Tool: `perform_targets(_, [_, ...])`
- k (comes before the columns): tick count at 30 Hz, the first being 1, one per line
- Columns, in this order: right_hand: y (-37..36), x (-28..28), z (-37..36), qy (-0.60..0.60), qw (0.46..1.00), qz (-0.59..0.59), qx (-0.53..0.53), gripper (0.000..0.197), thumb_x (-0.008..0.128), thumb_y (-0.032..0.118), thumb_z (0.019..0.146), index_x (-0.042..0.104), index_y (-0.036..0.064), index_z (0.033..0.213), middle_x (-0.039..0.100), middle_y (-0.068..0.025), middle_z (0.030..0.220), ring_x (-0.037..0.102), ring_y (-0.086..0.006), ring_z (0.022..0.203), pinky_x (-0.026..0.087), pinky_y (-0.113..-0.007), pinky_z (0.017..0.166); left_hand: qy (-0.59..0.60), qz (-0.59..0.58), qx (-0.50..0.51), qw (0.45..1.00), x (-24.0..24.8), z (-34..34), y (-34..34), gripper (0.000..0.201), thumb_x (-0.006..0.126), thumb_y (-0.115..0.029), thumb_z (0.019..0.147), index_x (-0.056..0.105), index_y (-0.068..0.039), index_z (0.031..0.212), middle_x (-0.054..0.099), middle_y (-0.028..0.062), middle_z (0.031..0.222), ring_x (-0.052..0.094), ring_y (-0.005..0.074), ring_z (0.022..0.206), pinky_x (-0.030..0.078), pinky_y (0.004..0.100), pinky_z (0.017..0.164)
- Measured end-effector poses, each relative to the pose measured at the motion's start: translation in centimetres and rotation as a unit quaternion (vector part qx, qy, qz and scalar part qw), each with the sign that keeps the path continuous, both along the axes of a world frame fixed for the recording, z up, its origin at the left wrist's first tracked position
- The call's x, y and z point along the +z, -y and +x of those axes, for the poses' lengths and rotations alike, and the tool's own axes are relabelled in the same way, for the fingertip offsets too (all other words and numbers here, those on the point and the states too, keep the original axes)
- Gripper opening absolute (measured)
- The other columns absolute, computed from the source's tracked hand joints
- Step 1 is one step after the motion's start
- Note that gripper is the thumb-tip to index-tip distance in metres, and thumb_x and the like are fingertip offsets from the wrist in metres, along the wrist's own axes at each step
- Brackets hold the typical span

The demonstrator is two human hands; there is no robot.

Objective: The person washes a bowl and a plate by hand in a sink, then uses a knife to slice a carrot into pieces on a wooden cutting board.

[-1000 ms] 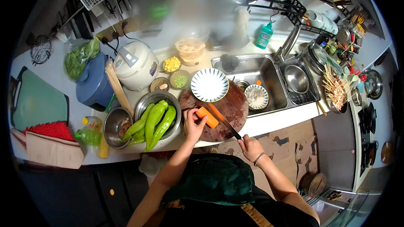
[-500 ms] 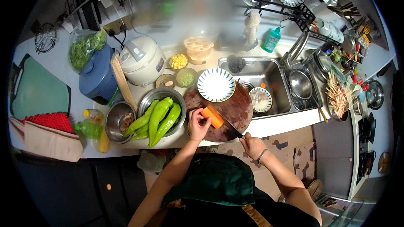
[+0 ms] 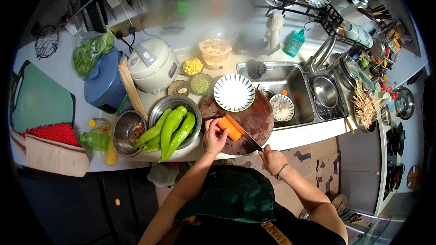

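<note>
On a round, dark brown cutting board (image 3: pixel 259 124) lies an orange piece of carrot (image 3: pixel 230 129). My left hand (image 3: pixel 215 136) grips the carrot from its left side, fingers curled on it. With my right hand (image 3: pixel 273 159) I hold a kitchen knife (image 3: pixel 252 141) by its dark handle at the board's front right edge. The blade slants up and left along the carrot's right side; whether it has cut into the carrot I cannot tell. A white plate with blue stripes (image 3: pixel 234 92) rests over the board's far edge.
Left of the board, a steel bowl (image 3: pixel 196 109) holds long green peppers (image 3: pixel 172 127). Small bowls of corn (image 3: pixel 193 66) and chopped green pieces (image 3: pixel 201 84) stand behind. A sink (image 3: pixel 297 81) lies to the right, a rice cooker (image 3: pixel 153 66) at the back left.
Hands, carrot and knife keep nearly the same places on the board. The whole view has shifted very slightly.
</note>
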State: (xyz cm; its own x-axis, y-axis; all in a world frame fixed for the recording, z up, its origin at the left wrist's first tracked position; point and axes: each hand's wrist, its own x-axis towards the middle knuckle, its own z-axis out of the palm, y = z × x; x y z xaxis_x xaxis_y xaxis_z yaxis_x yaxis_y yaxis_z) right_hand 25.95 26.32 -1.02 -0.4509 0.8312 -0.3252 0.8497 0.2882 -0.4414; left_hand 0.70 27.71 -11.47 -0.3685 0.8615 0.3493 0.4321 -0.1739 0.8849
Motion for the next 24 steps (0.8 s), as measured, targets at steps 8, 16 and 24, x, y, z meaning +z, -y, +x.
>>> perform_targets(8, [-1.9, 0.5, 0.2, -0.007, 0.999, 0.020, 0.043, 0.037, 0.048, 0.029, 0.099, 0.047, -0.0071, 0.097, 0.062, -0.0297, 0.067, 0.063, -0.0468, 0.067, 0.052, -0.051, 0.062, -0.019, -0.010, -0.004, 1.000, -0.3, -0.2, -0.4, 0.048, 0.075, -0.016, 0.076, 0.058, -0.008, 0.121, 0.054, 0.0067, 0.112, 0.059, 0.0163, 0.071, 0.050, 0.0288, 0.067])
perform_targets(16, [-3.1, -1.0, -0.3, -0.039, 0.998, 0.023, 0.052, 0.037, 0.052, 0.027, 0.097, 0.050, -0.0083, 0.090, 0.059, -0.0288, 0.061, 0.061, -0.0468, 0.061, 0.050, -0.050, 0.054, 0.019, 0.006, -0.015, 1.000, -0.9, -0.2, -0.6, 0.048, 0.076, -0.017, 0.077, 0.058, -0.007, 0.120, 0.055, 0.0070, 0.111, 0.060, 0.0169, 0.072, 0.050, 0.0287, 0.066])
perform_targets(24, [-3.6, -3.8, -2.5, -0.047, 0.998, 0.015, 0.032, 0.039, 0.050, 0.030, 0.098, 0.049, -0.0090, 0.096, 0.061, -0.0291, 0.066, 0.063, -0.0470, 0.065, 0.052, -0.051, 0.058, -0.002, -0.005, -0.022, 1.000, -0.4, -0.6, -0.4, 0.048, 0.075, -0.009, 0.077, 0.057, -0.005, 0.121, 0.055, 0.0069, 0.113, 0.059, 0.0148, 0.074, 0.049, 0.0252, 0.063])
